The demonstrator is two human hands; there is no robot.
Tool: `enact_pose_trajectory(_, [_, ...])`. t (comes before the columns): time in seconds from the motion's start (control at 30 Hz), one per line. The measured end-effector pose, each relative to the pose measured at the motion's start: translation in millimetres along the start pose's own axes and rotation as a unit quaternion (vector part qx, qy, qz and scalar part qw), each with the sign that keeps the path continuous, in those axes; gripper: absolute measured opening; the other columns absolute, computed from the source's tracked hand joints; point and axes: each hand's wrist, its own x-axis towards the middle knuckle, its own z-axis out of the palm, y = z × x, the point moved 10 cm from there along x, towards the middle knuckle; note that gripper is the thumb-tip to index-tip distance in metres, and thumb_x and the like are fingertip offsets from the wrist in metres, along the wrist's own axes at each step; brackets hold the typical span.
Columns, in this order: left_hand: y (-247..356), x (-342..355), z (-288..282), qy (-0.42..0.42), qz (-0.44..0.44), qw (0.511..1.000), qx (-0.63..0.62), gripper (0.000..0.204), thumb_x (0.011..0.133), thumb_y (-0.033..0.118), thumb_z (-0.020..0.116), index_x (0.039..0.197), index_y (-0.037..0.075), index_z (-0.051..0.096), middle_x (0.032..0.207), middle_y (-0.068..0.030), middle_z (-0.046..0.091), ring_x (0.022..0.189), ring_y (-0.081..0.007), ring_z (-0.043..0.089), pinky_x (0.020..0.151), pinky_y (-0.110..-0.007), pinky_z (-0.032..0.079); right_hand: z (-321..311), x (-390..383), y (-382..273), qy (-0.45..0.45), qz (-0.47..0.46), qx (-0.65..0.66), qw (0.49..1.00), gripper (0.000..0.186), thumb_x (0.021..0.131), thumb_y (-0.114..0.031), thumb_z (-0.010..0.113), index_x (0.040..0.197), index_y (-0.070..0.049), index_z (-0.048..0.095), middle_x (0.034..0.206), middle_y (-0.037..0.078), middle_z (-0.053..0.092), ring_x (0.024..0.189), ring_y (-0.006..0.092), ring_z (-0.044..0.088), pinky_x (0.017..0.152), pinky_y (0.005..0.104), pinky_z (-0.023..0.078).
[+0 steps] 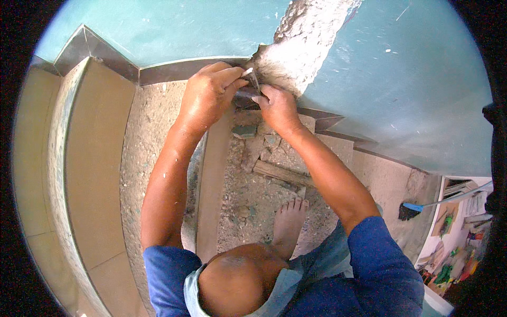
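At the foot of the blue wall, a thin dark piece with a pale, crusty edge, like a cut tile strip (254,82), stands tilted between my hands. My left hand (210,94) pinches its upper end with thumb and fingertips. Closed around its lower end are the fingers of my right hand (281,108). Both hands work beside a rough, pale plaster patch (301,50) in the wall. A dark, shiny surface (245,99) shows just under my fingers. Dark skirting tiles (177,71) run along the wall to the left of my left hand.
Tan stair treads (97,158) rise on the left. Broken tile pieces (244,131), rubble and a wooden strip (282,173) lie below my hands, near my bare foot (290,219). A blue-headed broom (411,210) and a cluttered white surface (449,248) are at right.
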Motion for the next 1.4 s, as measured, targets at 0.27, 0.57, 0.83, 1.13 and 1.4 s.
enact_pose_trajectory(0.27, [-8,0,5,0.028,-0.005,0.999,0.024,0.017,0.086,0.016,0.074,0.099,0.006,0.073,0.091,-0.0131,0.07,0.086,-0.0364,0.068,0.076,-0.044,0.055,4,0,-1,-0.005,0.006,-0.04,0.999,0.019,0.086,-0.016,0.075,0.085,-0.001,0.064,0.079,0.023,0.065,0.077,0.0462,0.065,0.068,0.0508,0.05])
enact_pose_trajectory(0.57, [-14,-9,9,0.119,-0.053,0.99,0.049,0.015,0.087,0.018,0.075,0.09,0.005,0.071,0.086,-0.0136,0.069,0.079,-0.0348,0.068,0.07,-0.043,0.055,5,8,-9,-0.049,0.002,-0.182,0.982,0.034,0.095,-0.031,0.066,0.078,-0.002,0.067,0.069,0.024,0.066,0.069,0.0432,0.069,0.063,0.0531,0.054])
enact_pose_trajectory(0.83, [-35,-19,13,0.139,-0.093,0.982,0.087,0.015,0.086,0.021,0.076,0.086,0.006,0.071,0.085,-0.0137,0.07,0.08,-0.0354,0.068,0.07,-0.044,0.054,3,16,-14,-0.058,0.004,-0.226,0.972,0.04,0.096,-0.038,0.064,0.077,-0.003,0.071,0.069,0.023,0.068,0.067,0.0423,0.069,0.062,0.052,0.055])
enact_pose_trajectory(1.13, [2,-36,36,0.093,0.001,0.992,0.089,0.02,0.088,0.017,0.073,0.102,0.002,0.072,0.097,-0.0159,0.074,0.088,-0.0362,0.07,0.081,-0.044,0.056,11,14,-2,-0.058,0.026,-0.221,0.973,0.03,0.093,-0.031,0.064,0.079,-0.006,0.071,0.075,0.02,0.071,0.069,0.0398,0.071,0.061,0.0534,0.055])
enact_pose_trajectory(1.4, [-28,-19,42,0.067,-0.096,0.993,-0.004,0.012,0.091,0.013,0.067,0.097,0.006,0.074,0.096,-0.0163,0.073,0.087,-0.0381,0.07,0.076,-0.044,0.057,3,13,1,-0.061,0.025,-0.133,0.989,0.028,0.093,-0.028,0.064,0.079,-0.004,0.07,0.08,0.023,0.069,0.077,0.0428,0.068,0.068,0.052,0.053])
